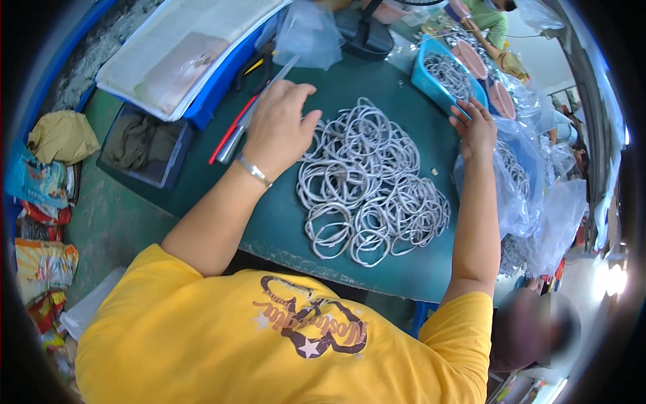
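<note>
On the green table lies a heap of silver-grey metal rings, like bangles (377, 172). My left hand (279, 124) is held at the heap's left side, thumb and forefinger apart, with nothing seen between them. Beside and partly under it lie a tapered metal rod (232, 145) and a thin red tool (232, 131). Over on the right, my right hand (478, 131) is at the near corner of a light-blue plastic basket (431, 91) filled with more silver rings. Its fingers are slightly bent and apart, and I cannot tell whether they touch the rim.
At the far left are a blue crate (208, 101) topped with white sheets and a clear bin (151, 145) holding dark cloth. A black stand base (363, 34) and plastic bag (309, 34) stand behind. Pink baskets (501, 101), bagged rings (511, 178) and a co-worker (488, 23) are right.
</note>
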The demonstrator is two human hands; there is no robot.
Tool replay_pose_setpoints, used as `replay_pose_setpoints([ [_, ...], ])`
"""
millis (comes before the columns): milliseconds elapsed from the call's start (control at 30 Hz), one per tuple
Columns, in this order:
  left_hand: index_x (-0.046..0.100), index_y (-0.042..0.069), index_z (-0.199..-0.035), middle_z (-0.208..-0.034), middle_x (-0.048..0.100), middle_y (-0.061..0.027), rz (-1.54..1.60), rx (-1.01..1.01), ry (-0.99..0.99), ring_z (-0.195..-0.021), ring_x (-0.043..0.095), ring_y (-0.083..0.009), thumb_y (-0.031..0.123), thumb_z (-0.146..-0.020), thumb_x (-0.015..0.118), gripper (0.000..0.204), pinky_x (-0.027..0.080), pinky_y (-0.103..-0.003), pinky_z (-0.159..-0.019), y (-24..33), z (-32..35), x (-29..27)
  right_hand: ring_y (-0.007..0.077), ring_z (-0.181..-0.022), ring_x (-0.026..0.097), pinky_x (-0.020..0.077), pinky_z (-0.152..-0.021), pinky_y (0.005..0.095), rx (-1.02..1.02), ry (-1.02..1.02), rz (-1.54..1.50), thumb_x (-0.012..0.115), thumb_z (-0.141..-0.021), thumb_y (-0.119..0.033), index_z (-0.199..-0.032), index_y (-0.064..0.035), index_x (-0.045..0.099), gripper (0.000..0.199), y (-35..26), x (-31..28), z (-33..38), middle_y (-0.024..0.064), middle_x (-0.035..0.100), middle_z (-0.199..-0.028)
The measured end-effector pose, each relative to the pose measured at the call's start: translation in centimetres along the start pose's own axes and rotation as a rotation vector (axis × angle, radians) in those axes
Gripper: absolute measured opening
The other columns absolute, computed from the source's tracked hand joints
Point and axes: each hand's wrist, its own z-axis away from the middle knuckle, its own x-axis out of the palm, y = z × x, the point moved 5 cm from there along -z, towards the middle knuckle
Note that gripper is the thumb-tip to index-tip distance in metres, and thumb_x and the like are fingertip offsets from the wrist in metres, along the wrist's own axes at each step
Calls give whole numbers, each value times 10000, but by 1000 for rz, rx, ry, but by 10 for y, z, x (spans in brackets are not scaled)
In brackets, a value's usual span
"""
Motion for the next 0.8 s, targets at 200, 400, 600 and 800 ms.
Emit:
replay_pose_setpoints([
  [200, 599, 46, -1050, -996, 565, -137, -214, -127, -303, -984, 523, -323, 296, -756, 706, 400, 427, -452, -811, -9, 16, 34, 172, -696, 603, 463, -589, 295, -367, -673, 702, 659, -819, -155, -964, -11, 659, 205, 43, 77, 83, 75, 660, -848],
  [400, 663, 47, -830, -888, 561, -137, -97, -138, -279, -905, 529, -342, 243, -736, 719, 223, 434, -414, -785, -11, 12, 39, 248, -686, 587, 471, -621, 330, -929, -669, 992, 690, -770, -130, -914, -27, 669, 178, 33, 94, 112, 93, 610, -788],
  [600, 612, 24, -739, -816, 544, -120, 138, -80, -187, -751, 551, -298, 235, -744, 729, 241, 459, -372, -675, 13, 10, 30, 90, -572, 513, 416, -530, 227, -525, -518, 612, 682, -788, -22, -844, 16, 635, 82, 7, 65, 137, 56, 600, -705],
  [800, 619, 40, -816, -810, 556, -91, 244, -54, -134, -707, 567, -243, 255, -752, 734, 253, 464, -332, -626, 15, 11, 34, 68, -581, 504, 397, -523, 194, -616, -391, 413, 693, -762, 30, -820, 9, 629, 89, -3, 36, 177, 40, 594, -738],
])
